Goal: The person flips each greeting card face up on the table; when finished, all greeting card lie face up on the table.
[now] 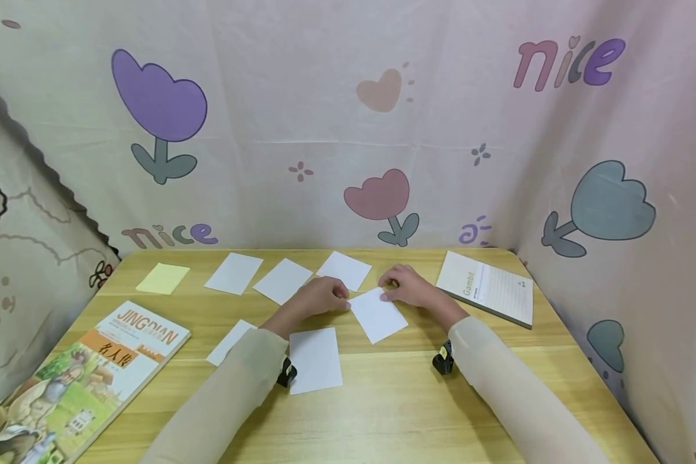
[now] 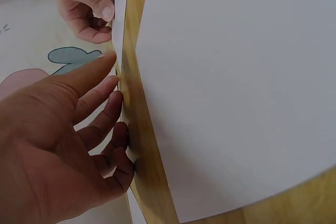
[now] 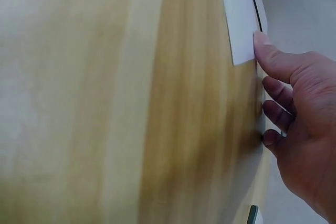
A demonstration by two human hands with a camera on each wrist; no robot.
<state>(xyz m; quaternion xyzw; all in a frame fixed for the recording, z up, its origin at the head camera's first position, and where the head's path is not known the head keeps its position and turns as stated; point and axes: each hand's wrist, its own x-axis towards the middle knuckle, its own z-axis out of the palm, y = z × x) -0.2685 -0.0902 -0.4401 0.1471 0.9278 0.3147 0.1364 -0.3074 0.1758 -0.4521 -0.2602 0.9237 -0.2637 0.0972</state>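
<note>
A white square of paper (image 1: 378, 316) lies turned at an angle between the two hands on the wooden table. At its left corner are the fingertips of my left hand (image 1: 323, 296); the left wrist view shows that hand's fingers (image 2: 107, 121) loosely bent and spread apart. The thumb of my right hand (image 1: 408, 287) touches the paper's upper right edge. In the right wrist view, the other fingers (image 3: 278, 111) stand apart from that thumb, bent toward the tabletop. Another white sheet (image 1: 316, 361) lies below the left hand.
Several white papers (image 1: 234, 273) lie behind and left of the hands, one partly under the left sleeve. A yellow paper pad (image 1: 163, 279) sits at the back left, with an illustrated book (image 1: 87, 386) before it. A notebook (image 1: 487, 289) lies at the back right. A printed curtain (image 1: 278, 116) hangs behind.
</note>
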